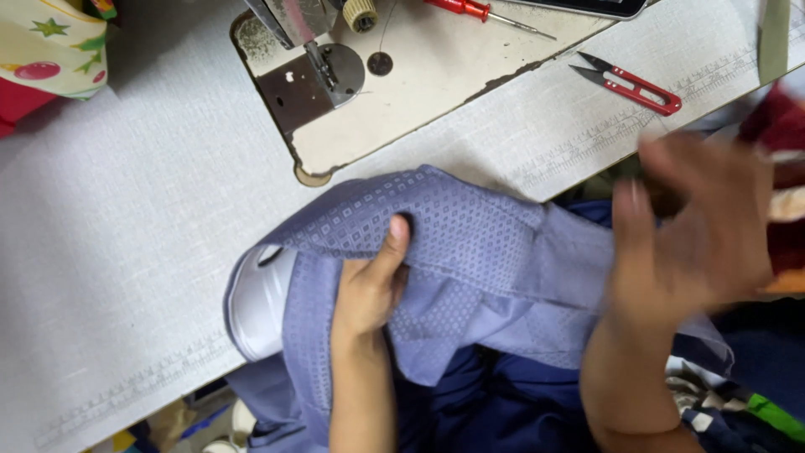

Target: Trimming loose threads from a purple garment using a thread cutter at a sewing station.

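The left hand pinches a fold of the lilac cloth, thumb on top and fingers under it, so its grip is closed on the cloth. The cloth lies over the bench's near edge, just below the sewing machine's plate, with much of it hanging off toward the lap. The right hand is blurred, fingers spread, above the cloth's right end near the bench's right edge; its grip looks open and holds nothing. The risks, as I judge them: only one pinch holds the cloth, so the hanging weight could drag it off the near edge; the fold could slip and shift the layers out of line; and a sweep of the right hand could knock the red snips lying near the far right edge, just beyond it.
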